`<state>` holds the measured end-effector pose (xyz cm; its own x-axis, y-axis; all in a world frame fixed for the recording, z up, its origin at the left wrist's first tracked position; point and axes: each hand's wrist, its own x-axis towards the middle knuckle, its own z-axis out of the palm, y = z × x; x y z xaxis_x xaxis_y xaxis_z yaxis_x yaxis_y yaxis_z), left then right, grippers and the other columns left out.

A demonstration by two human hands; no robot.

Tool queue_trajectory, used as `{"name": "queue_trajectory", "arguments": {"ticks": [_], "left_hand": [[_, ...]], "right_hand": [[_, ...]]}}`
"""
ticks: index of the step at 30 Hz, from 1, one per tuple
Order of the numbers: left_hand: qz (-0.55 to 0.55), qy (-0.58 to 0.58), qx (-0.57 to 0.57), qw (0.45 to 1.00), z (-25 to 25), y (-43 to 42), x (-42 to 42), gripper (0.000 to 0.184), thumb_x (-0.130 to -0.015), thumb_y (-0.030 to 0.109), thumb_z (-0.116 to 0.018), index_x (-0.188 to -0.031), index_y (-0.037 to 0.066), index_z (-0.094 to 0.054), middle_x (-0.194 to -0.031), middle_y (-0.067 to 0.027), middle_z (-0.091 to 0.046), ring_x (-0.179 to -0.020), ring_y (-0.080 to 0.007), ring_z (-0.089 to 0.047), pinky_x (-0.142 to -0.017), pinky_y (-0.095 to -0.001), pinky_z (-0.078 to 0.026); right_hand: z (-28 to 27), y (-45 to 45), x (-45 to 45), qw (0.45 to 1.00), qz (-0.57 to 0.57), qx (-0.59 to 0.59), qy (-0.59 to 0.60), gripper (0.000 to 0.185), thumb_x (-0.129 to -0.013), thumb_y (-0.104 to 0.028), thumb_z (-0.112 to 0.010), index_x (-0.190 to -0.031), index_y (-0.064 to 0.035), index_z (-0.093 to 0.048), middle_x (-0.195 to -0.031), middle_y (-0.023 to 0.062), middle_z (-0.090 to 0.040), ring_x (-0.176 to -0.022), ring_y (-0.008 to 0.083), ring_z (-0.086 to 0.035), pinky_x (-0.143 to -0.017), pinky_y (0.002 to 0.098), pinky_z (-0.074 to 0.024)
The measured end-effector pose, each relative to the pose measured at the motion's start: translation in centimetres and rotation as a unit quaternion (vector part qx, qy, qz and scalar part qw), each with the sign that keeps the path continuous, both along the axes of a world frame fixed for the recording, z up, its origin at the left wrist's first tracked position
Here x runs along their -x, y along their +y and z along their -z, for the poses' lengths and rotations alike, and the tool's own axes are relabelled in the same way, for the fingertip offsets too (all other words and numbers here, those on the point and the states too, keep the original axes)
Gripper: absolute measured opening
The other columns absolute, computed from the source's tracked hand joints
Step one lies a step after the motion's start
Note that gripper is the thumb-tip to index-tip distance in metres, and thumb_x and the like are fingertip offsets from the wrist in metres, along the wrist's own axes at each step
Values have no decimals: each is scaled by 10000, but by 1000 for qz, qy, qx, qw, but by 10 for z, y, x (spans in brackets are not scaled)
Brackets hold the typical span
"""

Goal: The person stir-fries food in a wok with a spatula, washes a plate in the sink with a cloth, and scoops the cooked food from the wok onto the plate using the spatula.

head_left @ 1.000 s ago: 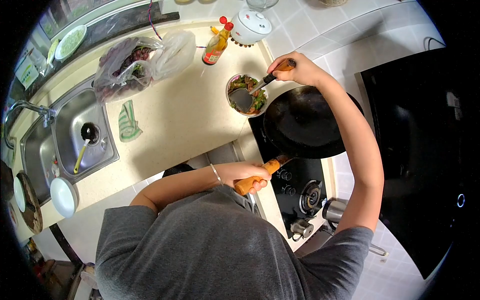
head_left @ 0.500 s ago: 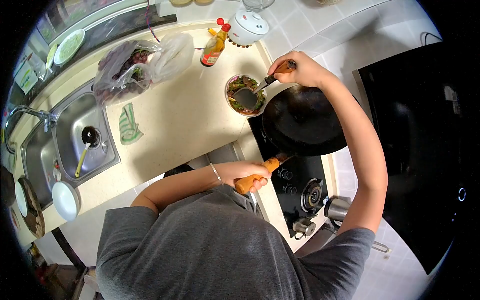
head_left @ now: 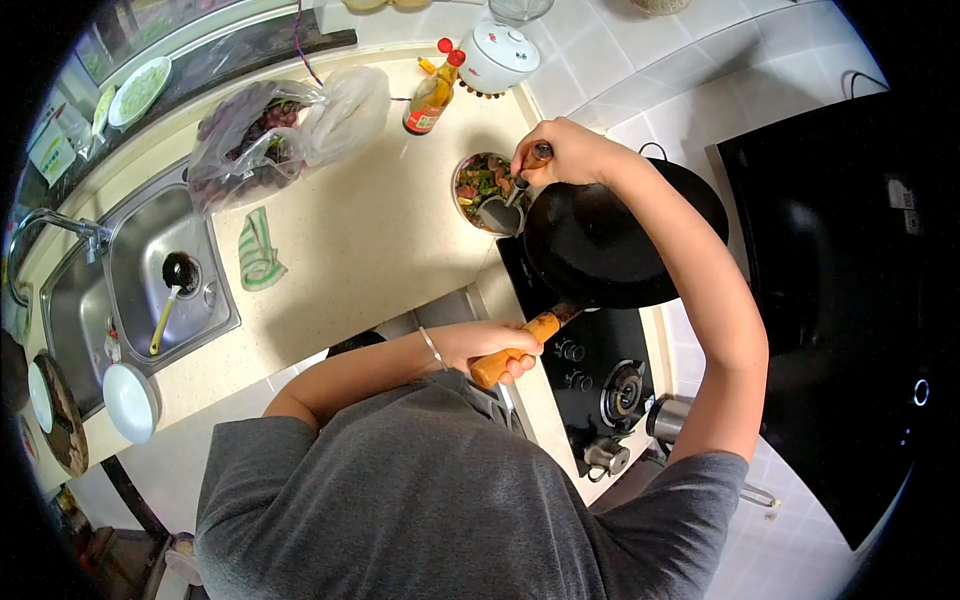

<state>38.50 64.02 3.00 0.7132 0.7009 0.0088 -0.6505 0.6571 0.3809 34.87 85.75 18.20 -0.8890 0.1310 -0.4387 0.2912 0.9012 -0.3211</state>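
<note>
My left hand (head_left: pixel 496 352) is wrapped round the wooden handle of a black wok (head_left: pixel 610 250), which is held tilted above the stove beside the counter. A spatula (head_left: pixel 501 214) with a wooden grip is in my closed right hand (head_left: pixel 568 152). Its metal blade lies over a bowl (head_left: pixel 457 207) at the wok's left edge. Inside the bowl is cooked food (head_left: pixel 485 178), green and brown pieces. The wok's inside looks dark, and my right forearm covers part of it.
A sauce bottle (head_left: pixel 428 105) and a lidded white pot (head_left: pixel 497 58) stand behind the bowl. Left of them lie a plastic bag of grapes (head_left: pixel 262 135) and a striped cloth (head_left: pixel 260 252). The sink (head_left: pixel 215 300) holds a brush (head_left: pixel 168 310). A burner (head_left: pixel 625 390) sits right of the wok handle.
My right hand has shifted left with the spatula, whose blade has moved to the bowl's near edge, uncovering more food. My left hand keeps its hold on the wok handle.
</note>
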Motion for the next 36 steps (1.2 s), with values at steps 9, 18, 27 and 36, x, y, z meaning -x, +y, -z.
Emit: {"name": "queue_trajectory", "arguments": {"ticks": [9,18,27,36], "left_hand": [[-2,37,24,999,-11,4,8,122,-890,174,-492,-827,91,-430,-678,40,-448,-550,-34,-434,-469,-204,-377],[-11,306,9,952,-27,24,8,162,-839,155,-558,-851,39,-446,-680,-22,-488,-526,-92,-484,-441,-253,-435],[10,440,-7,898,-14,74,-21,197,-817,194,-589,-784,30,-483,-652,-54,-525,-493,-136,-507,-452,-264,-446],[46,469,-16,882,-13,111,-47,201,-804,169,-609,-853,26,-475,-640,-59,-521,-502,-144,-514,-440,-282,-460]], "right_hand": [[-60,24,-35,978,142,39,145,220,-748,-180,-649,-889,-14,-671,-832,64,-661,-756,129,-609,-739,266,-503],[-98,37,-207,826,421,61,370,288,-876,-250,-577,-1025,-10,-629,-955,112,-638,-835,208,-656,-780,306,-547],[-19,-20,-403,514,628,102,576,289,-901,-164,-504,-1060,73,-548,-878,186,-636,-770,207,-654,-707,281,-552],[79,-77,-448,329,712,90,614,275,-882,-155,-550,-1041,69,-568,-856,153,-628,-735,207,-654,-632,271,-539]]}}
